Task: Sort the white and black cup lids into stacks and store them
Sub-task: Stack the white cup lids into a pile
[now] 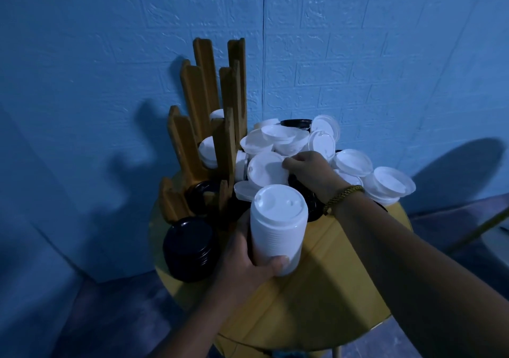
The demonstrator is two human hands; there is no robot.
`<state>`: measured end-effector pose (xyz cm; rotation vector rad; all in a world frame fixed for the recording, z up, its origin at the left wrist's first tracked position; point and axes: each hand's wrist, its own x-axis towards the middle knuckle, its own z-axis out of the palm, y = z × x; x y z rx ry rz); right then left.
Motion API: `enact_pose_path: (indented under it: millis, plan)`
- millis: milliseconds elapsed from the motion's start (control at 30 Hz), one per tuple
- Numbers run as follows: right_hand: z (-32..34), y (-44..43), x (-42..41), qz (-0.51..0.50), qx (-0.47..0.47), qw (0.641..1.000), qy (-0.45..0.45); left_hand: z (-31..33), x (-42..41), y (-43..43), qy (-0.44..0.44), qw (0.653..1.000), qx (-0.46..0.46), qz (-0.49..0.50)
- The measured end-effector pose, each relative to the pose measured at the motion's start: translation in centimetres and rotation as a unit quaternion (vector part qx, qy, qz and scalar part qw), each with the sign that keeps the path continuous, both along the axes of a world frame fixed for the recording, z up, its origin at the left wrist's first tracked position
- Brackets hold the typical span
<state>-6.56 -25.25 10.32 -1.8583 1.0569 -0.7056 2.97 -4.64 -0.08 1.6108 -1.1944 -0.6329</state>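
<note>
Now, left hand (239,258): fingers round white stack (278,228)
right hand (308,170): fingers pinch lid (265,169) rim
next: seat it square atop

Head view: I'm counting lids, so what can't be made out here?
Head view:
Black lids in the pile: buried under white lids and the right hand.
Lids in the wooden rack: mostly behind its slats.
White lid stack: base wrapped by the left hand.

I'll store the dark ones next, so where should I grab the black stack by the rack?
Wrap the black stack round its sides, low down, from the near side: nested lids would probably split under a top grip, and the rack stands behind it.
</note>
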Motion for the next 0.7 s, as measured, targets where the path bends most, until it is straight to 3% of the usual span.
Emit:
enact_pose_path:
  millis: [200,367,433,533,700]
  plan:
    - [2.0,2.7,-4.2,-0.015,0.049,0.99,-0.131,0.3,0.0,0.0,-0.009,1.0,-0.003,0.002]
    - [3.2,5.5,-6.9,0.0,0.183,0.945,-0.27,0.3,-0.1,0.1,-0.002,1.0,-0.007,-0.003]
    - [3.0,7.0,-7.3,0.029,0.177,0.961,-0.212,0.2,-0.1,0.1,0.006,1.0,-0.006,-0.004]
    - [2.7,9.4,-7.2,0.068,0.069,0.991,-0.089,0.3,-0.2,0.1,0.02,1.0,0.003,0.0]
    - [0.8,10.4,-5.9,0.017,-0.048,0.999,0.006,0.1,-0.2,0.0,0.025,1.0,0.008,0.001]
